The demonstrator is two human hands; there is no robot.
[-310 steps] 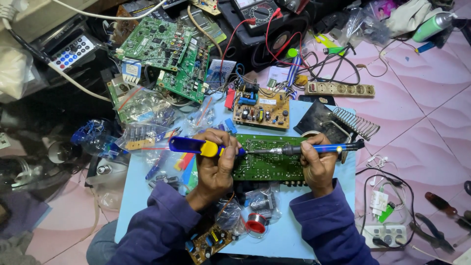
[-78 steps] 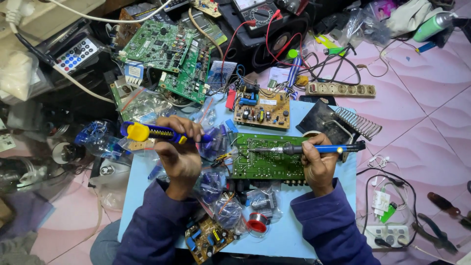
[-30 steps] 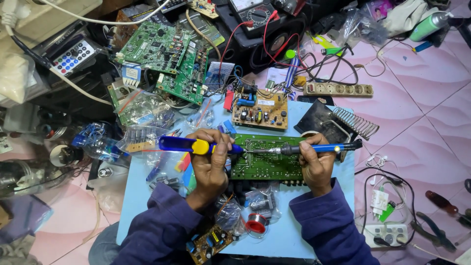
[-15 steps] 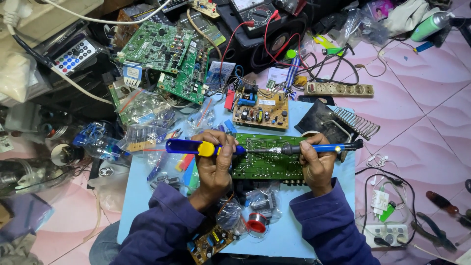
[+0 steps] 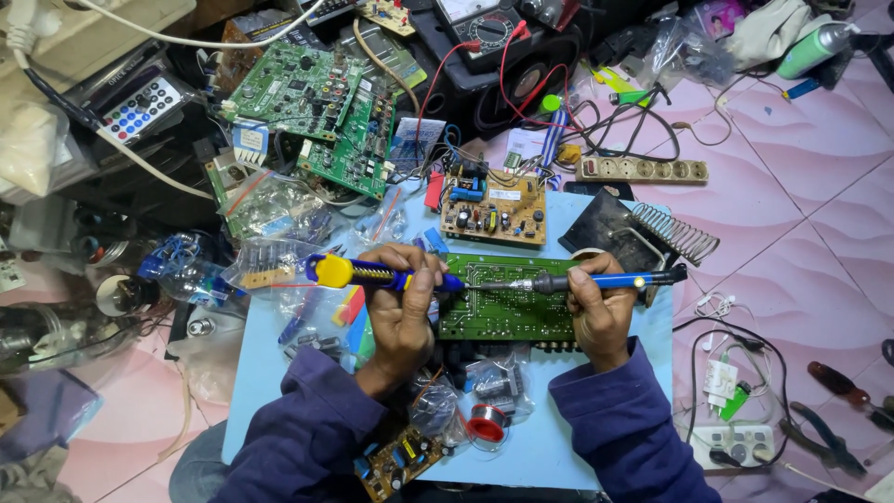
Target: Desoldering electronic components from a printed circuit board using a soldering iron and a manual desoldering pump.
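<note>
Light blue table (image 5: 559, 438): tan circuit board (image 5: 491, 210) at the far edge; solder spool (image 5: 486, 427) near the front edge; small brown board (image 5: 400, 458) at the front; clear bags of parts (image 5: 279, 265) on the left. Beyond the table: two green circuit boards (image 5: 321, 112), overlapping; remote keypad (image 5: 135, 98) at far left; multimeter (image 5: 484, 23) with red leads. Pink tiled floor (image 5: 801, 224): beige power strip (image 5: 641, 169); coiled iron stand (image 5: 675, 233) on a dark pad; white power strip (image 5: 740, 445); pliers (image 5: 824, 436); green spray can (image 5: 810, 48).
</note>
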